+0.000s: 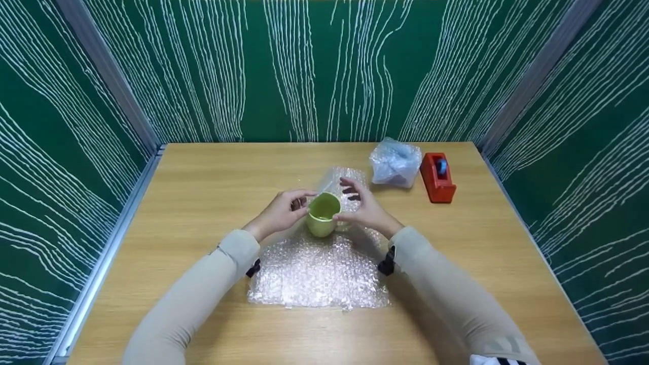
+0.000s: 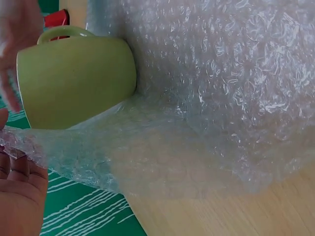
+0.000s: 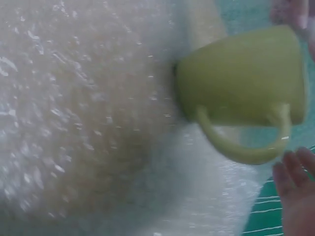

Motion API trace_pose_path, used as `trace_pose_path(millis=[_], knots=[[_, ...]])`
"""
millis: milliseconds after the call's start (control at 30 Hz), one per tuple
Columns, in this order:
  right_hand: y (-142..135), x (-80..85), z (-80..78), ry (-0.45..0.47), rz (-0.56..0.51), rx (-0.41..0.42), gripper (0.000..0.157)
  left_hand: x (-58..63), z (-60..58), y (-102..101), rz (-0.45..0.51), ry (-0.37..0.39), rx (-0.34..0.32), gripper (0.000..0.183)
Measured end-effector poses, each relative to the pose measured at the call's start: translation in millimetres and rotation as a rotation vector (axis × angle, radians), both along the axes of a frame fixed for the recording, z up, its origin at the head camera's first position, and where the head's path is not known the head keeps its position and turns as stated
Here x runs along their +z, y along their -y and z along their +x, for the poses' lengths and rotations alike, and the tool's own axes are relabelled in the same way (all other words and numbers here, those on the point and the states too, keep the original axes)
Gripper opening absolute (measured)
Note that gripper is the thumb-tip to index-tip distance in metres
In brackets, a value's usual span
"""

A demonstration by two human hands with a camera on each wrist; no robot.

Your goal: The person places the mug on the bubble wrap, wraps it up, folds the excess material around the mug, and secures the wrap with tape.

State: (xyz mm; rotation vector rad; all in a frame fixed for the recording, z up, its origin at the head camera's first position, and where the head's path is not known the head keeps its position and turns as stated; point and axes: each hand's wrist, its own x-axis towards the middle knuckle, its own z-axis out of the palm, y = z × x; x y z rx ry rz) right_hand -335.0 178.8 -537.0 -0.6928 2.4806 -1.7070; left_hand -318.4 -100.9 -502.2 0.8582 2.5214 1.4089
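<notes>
A green mug (image 1: 320,223) stands on a sheet of bubble wrap (image 1: 319,274). Thumb and fingers of my left hand (image 1: 286,210) pinch a raised side of the wrap, left of the mug; the pinched edge shows in the left wrist view, where the mug (image 2: 78,81) leans over the lifted film. On the other side my right hand (image 1: 367,210) has its fingers spread by the rim. The right wrist view puts these fingertips (image 3: 283,172) just beyond the mug's handle (image 3: 246,152), holding nothing.
A bubble-wrapped bundle (image 1: 395,163) sits at the back right of the wooden table (image 1: 218,172). Beside it is a red tape dispenser (image 1: 438,178) with a blue roll. Green walls (image 1: 324,71) with white lines enclose the back and both sides.
</notes>
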Motion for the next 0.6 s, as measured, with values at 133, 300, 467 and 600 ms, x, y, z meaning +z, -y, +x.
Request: trace_pose_path(millis=[133,300,467,600], knots=[[0.5,15.4,5.0,-0.167,-0.007,-0.045,0.079,-0.1,2.7,-2.0,-0.048,-0.021,-0.029,0.045],[1.2,26.6,10.2,-0.327,0.038,-0.06,0.06,1.1,6.0,-3.5,-0.105,-0.039,-0.057,0.044],[3.7,29.9,12.2,-0.475,0.112,-0.017,0.029,1.4,5.8,-0.6,-0.139,-0.066,-0.086,0.04],[6.6,27.5,15.5,-0.539,0.11,0.052,0.012,1.8,3.8,4.8,-0.139,-0.066,-0.1,0.034]])
